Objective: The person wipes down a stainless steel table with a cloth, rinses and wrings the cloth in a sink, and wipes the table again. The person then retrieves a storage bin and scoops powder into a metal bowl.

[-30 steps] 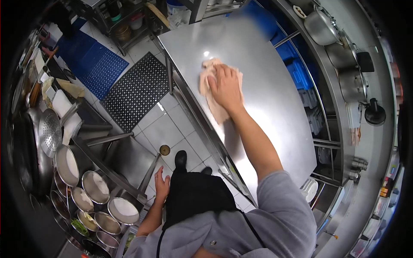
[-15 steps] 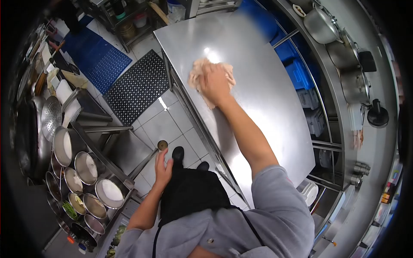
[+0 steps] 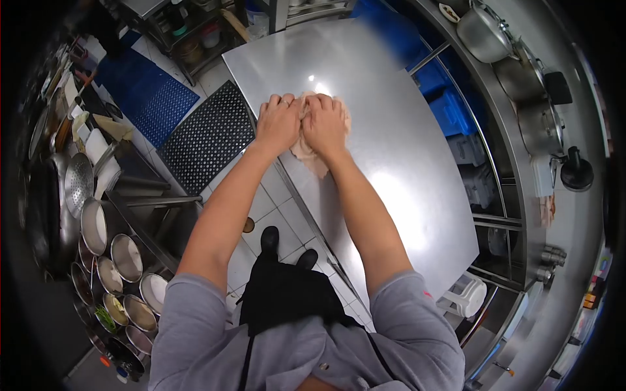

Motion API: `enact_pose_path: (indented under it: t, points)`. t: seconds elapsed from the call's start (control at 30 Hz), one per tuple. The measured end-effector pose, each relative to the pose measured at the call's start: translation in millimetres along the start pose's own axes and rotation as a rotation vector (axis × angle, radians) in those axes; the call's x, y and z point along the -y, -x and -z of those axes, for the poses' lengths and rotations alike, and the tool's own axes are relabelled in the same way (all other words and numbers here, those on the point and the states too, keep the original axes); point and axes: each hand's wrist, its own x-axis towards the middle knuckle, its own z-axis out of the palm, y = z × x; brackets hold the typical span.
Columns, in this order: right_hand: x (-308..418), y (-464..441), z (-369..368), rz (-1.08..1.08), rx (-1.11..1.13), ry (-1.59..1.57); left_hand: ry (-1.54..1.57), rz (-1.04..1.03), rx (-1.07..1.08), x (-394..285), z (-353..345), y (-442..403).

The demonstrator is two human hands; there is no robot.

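A crumpled beige cloth lies on the stainless steel table, near its left edge. My right hand presses on the cloth from above, its fingers curled into the fabric. Right beside it, my left hand has bent fingers at the cloth's left side and seems to grip its edge; the fingertips are partly hidden. The two hands nearly touch at the thumbs.
Metal pots of ingredients stand at the left, below a perforated skimmer. A black rubber mat covers tiles left of the table. Shelves on the right hold blue bins and large steel pots.
My left hand has risen from beside my body to the cloth, next to my right hand. The right hand stays on the cloth, which is now bunched between both hands.
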Motion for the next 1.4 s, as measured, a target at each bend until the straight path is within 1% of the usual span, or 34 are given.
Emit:
enact_pose_path:
  t: [0.03, 0.13, 0.23, 0.33, 0.43, 0.53, 0.63, 0.73, 0.83, 0.93, 1.03, 1.13, 1.2, 1.33, 1.37, 1.4]
  points:
    - [0, -3, 2, -0.023, 0.044, -0.002, -0.01, 0.004, 0.019, 1, 1, -3]
    - [-6, 14, 3, 0.095, 0.092, 0.006, -0.035, 0.046, 0.16, -9, 22, 10]
    - [-2, 15, 1, 0.092, 0.011, -0.004, -0.032, 0.017, 0.067, -3, 16, 18]
    - [7, -2, -5, -0.012, 0.009, 0.057, -0.033, 0.072, 0.058, 1, 6, 7]
    - [-1, 6, -6, 0.082, 0.055, 0.067, -0.044, 0.054, 0.138, -2, 14, 15]
    - [6, 6, -4, 0.087, -0.014, 0.119, -0.015, 0.043, 0.062, 0, 14, 27]
    - [6, 6, -4, 0.048, 0.063, 0.16, -0.049, 0.061, 0.041, -3, 10, 26]
    - [3, 7, -5, 0.048, 0.065, 0.111, -0.047, 0.047, -0.002, 0, 6, 27]
    - [9, 4, -2, 0.082, -0.01, 0.117, -0.049, 0.076, -0.012, -3, 5, 27]
    - [5, 5, 0, 0.104, 0.051, 0.118, -0.055, 0.075, 0.017, -1, 6, 27]
    - [10, 34, 14, 0.121, 0.103, 0.123, -0.039, 0.066, 0.068, -11, 17, 48]
    - [20, 62, 26, 0.069, 0.064, 0.049, -0.035, 0.029, 0.041, -23, 21, 67]
    - [22, 59, 25, 0.032, 0.025, 0.083, -0.04, 0.013, 0.015, -20, 16, 50]
    - [7, 12, 7, -0.067, -0.007, 0.119, -0.037, -0.003, 0.007, 0, -5, -7]
    - [5, 9, 5, -0.099, 0.002, 0.114, -0.017, 0.026, 0.015, 2, -10, -12]
    - [6, 13, 6, -0.079, 0.0, 0.107, -0.029, 0.012, 0.025, 0, -11, -6]
